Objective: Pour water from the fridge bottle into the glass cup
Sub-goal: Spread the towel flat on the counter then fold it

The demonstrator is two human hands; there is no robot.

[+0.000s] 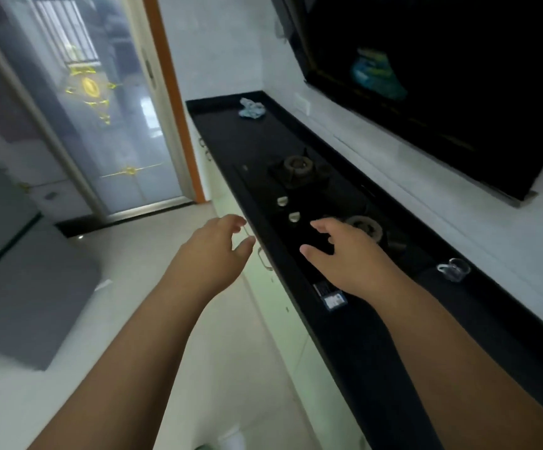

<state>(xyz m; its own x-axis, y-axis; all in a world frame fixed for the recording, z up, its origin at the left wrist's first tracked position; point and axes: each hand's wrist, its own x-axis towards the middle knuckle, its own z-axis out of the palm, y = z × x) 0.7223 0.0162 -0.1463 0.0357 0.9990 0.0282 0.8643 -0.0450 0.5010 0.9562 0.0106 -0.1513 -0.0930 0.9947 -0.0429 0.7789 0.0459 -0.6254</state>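
A clear glass cup (454,269) with a handle stands on the black counter (377,368) to the right, past the stove. My right hand (344,254) hovers over the stove's front edge, fingers loosely spread, holding nothing, well left of the cup. My left hand (218,251) hangs in the air over the floor beside the counter edge, fingers relaxed and empty. No bottle is in view. A grey fridge (10,254) fills the left side.
A two-burner gas stove (299,177) with two knobs is set in the counter. A blue cloth (252,108) lies at the far end. A black range hood (442,76) hangs above. A glass sliding door (107,125) lies ahead, with pale floor tiles between fridge and cabinets.
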